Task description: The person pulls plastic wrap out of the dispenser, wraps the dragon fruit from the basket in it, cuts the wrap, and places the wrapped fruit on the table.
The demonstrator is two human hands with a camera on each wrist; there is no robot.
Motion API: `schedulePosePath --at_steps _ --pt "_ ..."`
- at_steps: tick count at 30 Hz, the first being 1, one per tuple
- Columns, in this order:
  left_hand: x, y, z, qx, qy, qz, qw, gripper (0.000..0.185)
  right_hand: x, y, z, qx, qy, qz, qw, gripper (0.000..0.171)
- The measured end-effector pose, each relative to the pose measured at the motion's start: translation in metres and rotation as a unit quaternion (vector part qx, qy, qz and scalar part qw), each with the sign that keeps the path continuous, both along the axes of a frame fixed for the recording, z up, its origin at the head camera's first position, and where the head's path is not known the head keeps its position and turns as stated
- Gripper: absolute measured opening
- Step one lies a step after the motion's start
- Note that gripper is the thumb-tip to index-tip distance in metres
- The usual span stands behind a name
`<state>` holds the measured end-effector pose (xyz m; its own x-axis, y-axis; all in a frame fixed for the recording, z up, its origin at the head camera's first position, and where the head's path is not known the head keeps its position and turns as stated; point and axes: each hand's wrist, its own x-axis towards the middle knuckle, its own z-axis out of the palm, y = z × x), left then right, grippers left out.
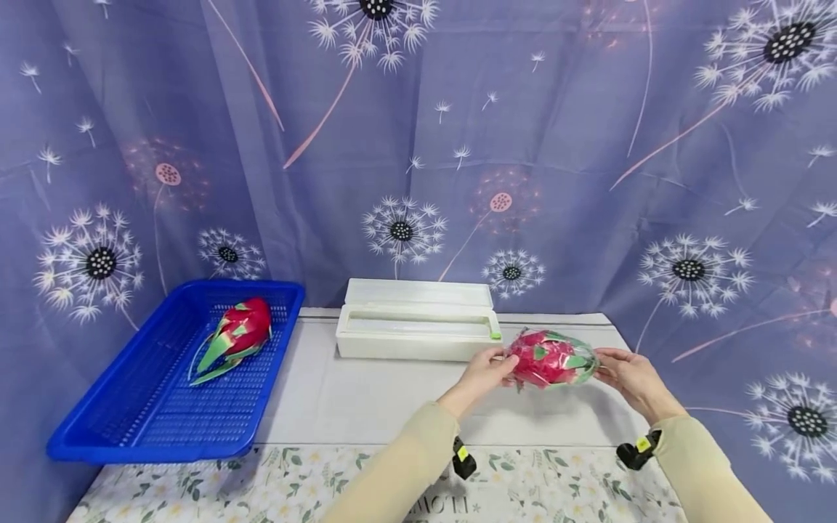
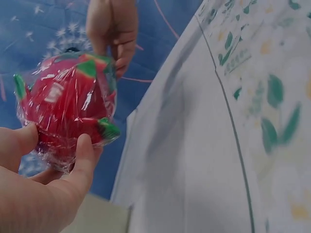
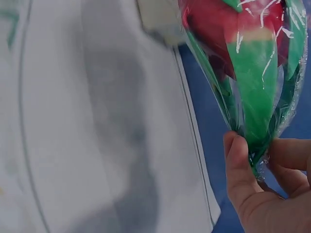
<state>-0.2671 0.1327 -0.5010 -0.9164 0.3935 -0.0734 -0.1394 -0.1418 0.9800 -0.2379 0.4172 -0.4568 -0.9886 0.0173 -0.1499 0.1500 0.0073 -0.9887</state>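
Note:
Both hands hold up a red dragon fruit [image 1: 546, 359] with green leaf tips, wrapped in clear plastic film. My left hand [image 1: 484, 374] grips its rounded end, thumb and fingers spread around it in the left wrist view. At the leafy end, my right hand [image 1: 631, 378] pinches the green tips and the gathered film [image 3: 262, 167]. A white film dispenser box [image 1: 418, 341] lies behind and left of the fruit, its lid raised. Another dragon fruit [image 1: 242, 330], with no film visible on it, rests in the blue basket [image 1: 163, 454] at the left.
A white board [image 1: 366, 407] covers the back of the table, and a floral cloth [image 1: 314, 479] lies along the front. Behind the table hangs a blue curtain [image 1: 327, 218] with dandelion prints. Each wrist wears a black strap camera [image 1: 464, 459].

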Motion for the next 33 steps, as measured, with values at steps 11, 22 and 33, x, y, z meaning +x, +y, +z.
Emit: schedulePosePath --at_steps 11,22,33 --pt "-0.02 0.052 -0.012 -0.024 -0.052 0.077 0.9954 0.029 -0.035 0.03 -0.024 0.124 -0.05 -0.043 0.99 0.047" --pt "-0.027 0.075 -0.019 -0.015 -0.075 0.086 0.9933 0.023 -0.038 0.049 -0.039 0.136 -0.07 -0.083 0.985 0.041" --pt "-0.022 0.073 -0.013 -0.06 -0.08 0.048 0.9939 0.018 -0.033 0.048 -0.056 0.113 -0.071 -0.1 0.986 0.035"
